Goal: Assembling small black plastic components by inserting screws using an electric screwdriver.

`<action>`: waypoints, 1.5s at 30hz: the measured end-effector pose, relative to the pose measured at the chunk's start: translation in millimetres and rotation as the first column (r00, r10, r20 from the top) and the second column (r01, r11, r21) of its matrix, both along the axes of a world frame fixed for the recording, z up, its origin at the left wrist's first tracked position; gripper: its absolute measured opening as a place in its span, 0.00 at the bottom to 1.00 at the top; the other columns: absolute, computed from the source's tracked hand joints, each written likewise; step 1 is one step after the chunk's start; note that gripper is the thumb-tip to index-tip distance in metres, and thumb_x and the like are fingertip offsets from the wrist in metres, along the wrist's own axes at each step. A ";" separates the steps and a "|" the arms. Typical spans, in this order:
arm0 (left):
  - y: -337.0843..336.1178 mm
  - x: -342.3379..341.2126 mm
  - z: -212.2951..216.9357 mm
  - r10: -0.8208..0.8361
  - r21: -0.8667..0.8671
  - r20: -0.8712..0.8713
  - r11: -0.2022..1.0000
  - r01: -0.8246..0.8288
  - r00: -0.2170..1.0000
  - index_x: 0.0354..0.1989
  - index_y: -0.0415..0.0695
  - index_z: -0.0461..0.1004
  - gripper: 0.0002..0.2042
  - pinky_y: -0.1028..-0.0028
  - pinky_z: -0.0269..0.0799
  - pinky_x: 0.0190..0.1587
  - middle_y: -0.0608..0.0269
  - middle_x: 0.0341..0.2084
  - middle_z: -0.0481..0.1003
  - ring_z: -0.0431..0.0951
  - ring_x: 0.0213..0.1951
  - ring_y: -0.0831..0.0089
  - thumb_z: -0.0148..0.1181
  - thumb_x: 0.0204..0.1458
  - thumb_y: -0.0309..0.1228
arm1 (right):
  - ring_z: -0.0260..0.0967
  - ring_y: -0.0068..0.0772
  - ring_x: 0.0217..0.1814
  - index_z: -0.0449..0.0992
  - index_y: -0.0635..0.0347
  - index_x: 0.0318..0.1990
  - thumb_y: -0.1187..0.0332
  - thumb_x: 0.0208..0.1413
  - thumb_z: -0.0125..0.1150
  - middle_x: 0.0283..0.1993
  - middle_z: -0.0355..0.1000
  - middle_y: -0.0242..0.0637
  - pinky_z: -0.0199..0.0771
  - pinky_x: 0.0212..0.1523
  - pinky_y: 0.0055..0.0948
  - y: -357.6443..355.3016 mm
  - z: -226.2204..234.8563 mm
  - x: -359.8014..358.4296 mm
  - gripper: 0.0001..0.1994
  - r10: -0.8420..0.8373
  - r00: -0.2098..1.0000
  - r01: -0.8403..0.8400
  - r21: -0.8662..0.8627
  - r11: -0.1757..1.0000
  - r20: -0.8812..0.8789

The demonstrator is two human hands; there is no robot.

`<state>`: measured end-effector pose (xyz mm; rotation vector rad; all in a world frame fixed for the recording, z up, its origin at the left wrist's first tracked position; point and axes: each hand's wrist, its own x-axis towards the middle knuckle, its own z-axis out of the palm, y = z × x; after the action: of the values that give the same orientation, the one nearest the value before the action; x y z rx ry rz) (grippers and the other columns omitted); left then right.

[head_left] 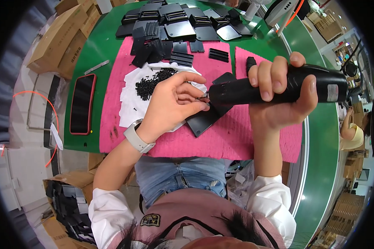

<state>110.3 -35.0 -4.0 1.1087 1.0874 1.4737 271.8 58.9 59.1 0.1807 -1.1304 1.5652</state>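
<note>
While my right hand [278, 89] wraps the heavy, stiff electric screwdriver [274, 88] mid-body, my left hand [172, 103] pinches a tiny, slippery screw [203, 98] at its tip, over the black plate [207, 118].

we note white sleeves pushed up above both elbows, bare forearms below. a pale grey wristwatch [136, 137] with a smooth band sits on the left wrist. pink top with 1 small dark-and-gold badge [150, 220] on the chest; light blue denim jeans [179, 178] beneath.
</note>
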 end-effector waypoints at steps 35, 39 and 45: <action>14.3 12.4 -26.5 0.228 0.017 -0.230 0.973 -0.230 0.946 0.32 0.35 0.75 0.10 0.81 0.70 0.38 0.66 0.30 0.75 0.73 0.32 0.81 0.61 0.40 0.13 | 0.53 0.21 0.11 0.64 0.65 0.35 0.67 0.50 0.57 0.14 0.57 0.31 0.53 0.14 0.22 16.0 14.7 -32.6 0.12 -0.120 0.824 -0.018 0.239 0.971 0.553; 15.9 13.6 -27.6 0.221 0.037 -0.292 0.975 -0.220 0.931 0.32 0.35 0.75 0.09 0.81 0.70 0.37 0.66 0.29 0.75 0.73 0.32 0.81 0.61 0.40 0.14 | 0.53 0.21 0.11 0.64 0.65 0.34 0.68 0.50 0.56 0.14 0.58 0.32 0.54 0.14 0.22 14.2 14.0 -29.1 0.10 -0.141 0.823 -0.005 0.255 0.967 0.550; 9.6 20.7 -17.0 0.300 0.105 -0.415 0.954 -0.282 0.859 0.30 0.36 0.74 0.07 0.78 0.71 0.33 0.62 0.25 0.75 0.74 0.27 0.77 0.59 0.41 0.15 | 0.53 0.21 0.11 0.64 0.67 0.41 0.67 0.52 0.56 0.15 0.58 0.30 0.58 0.17 0.22 4.1 14.6 -22.6 0.14 -0.186 0.812 0.017 0.297 0.955 0.553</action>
<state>131.0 -25.4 -21.0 1.3840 1.5961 1.5248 249.2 63.0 73.7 -0.1890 -1.8129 1.3883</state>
